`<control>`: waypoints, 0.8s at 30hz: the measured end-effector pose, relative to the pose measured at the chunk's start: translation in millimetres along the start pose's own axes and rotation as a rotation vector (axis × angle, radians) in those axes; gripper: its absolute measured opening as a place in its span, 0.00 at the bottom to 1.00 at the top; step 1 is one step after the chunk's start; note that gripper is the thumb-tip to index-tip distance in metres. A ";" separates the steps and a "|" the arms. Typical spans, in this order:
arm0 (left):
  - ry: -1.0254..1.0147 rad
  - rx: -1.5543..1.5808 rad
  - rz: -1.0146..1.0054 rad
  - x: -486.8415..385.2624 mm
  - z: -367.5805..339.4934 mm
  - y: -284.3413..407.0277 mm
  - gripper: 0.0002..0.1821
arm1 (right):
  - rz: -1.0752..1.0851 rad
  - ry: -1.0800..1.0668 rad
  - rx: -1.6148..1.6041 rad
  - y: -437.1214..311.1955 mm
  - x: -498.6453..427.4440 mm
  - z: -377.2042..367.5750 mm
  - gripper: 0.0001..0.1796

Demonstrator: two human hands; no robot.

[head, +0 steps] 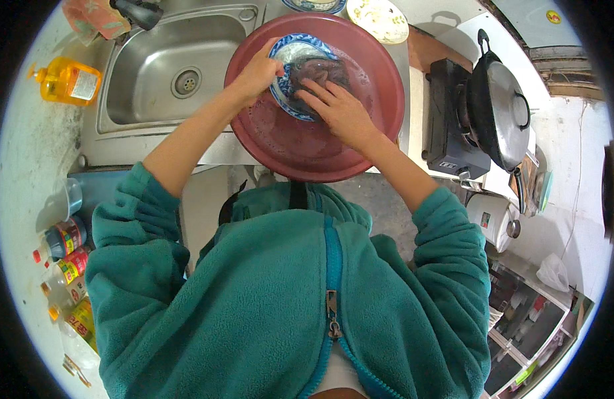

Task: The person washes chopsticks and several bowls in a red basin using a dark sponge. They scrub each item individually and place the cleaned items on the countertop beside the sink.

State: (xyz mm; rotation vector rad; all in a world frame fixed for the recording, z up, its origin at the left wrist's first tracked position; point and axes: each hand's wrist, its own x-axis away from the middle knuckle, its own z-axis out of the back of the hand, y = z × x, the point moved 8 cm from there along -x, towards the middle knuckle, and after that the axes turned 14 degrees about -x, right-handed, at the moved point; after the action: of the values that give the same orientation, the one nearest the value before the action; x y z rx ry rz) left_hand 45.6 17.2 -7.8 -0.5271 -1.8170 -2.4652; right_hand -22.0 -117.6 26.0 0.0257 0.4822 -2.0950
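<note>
My left hand [259,72] grips the left rim of a blue-and-white patterned plate [283,95], its thumb over the edge. The plate is tilted inside a large reddish-brown plastic basin [312,167] that holds water with some suds. A dark, wet, bunched cloth [323,70] covers much of the plate's face. My right hand [339,107] holds the cloth against the plate with its fingers spread over it; the thumb is hidden.
A stainless steel sink [142,80] lies left of the basin, with an orange pump bottle [73,82] beside it. Behind the basin are a patterned bowl [314,5] and a pale dish [379,20]. At right, a lidded wok [501,104] sits on a portable stove [451,119].
</note>
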 end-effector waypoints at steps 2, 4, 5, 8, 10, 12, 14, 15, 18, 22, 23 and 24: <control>-0.087 0.130 0.099 -2.4 -7.3 -0.5 0.31 | -0.020 0.017 0.014 0.7 -1.7 -0.4 0.31; -0.004 0.208 0.049 -3.1 -11.4 4.5 0.31 | -0.115 0.033 0.000 0.3 -6.4 -7.2 0.32; 0.125 0.210 -0.053 1.2 -13.0 8.9 0.31 | -0.129 0.094 -0.027 -2.9 -10.3 -7.2 0.33; 0.310 0.211 -0.181 11.4 -15.7 7.6 0.31 | -0.181 0.162 -0.058 -9.2 -15.4 -9.0 0.34; 0.348 0.085 -0.278 14.3 -10.2 11.0 0.31 | -0.159 0.105 -0.077 -9.5 -13.0 -9.3 0.34; 0.248 0.073 -0.227 9.8 -5.4 6.4 0.30 | -0.108 0.040 -0.073 -7.3 -7.2 -6.2 0.35; 0.114 0.074 -0.192 2.6 -0.1 8.2 0.30 | -0.025 -0.037 -0.033 -3.1 -3.5 -4.0 0.35; 0.054 0.102 -0.139 -0.7 1.2 7.2 0.31 | -0.003 -0.031 -0.011 -2.1 -3.1 -3.0 0.34; -0.045 0.177 0.026 -5.9 -5.7 1.7 0.33 | -0.013 0.001 0.026 -1.7 -7.8 -6.3 0.33; 0.292 0.235 -0.159 5.2 -18.8 4.6 0.32 | -0.173 0.086 -0.033 -6.3 -20.3 -14.9 0.33; 0.326 0.195 -0.230 5.9 -16.5 7.8 0.32 | -0.152 0.156 -0.052 -8.9 -21.8 -9.3 0.33; 0.333 0.140 -0.258 6.3 -15.5 8.4 0.31 | -0.139 0.178 -0.044 -10.0 -20.7 -5.7 0.35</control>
State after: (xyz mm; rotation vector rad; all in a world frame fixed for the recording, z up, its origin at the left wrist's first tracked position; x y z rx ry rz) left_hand 37.7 1.2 -2.2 0.1290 -1.9949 -2.3626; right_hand -19.8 -94.1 28.4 0.1586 0.6537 -2.2283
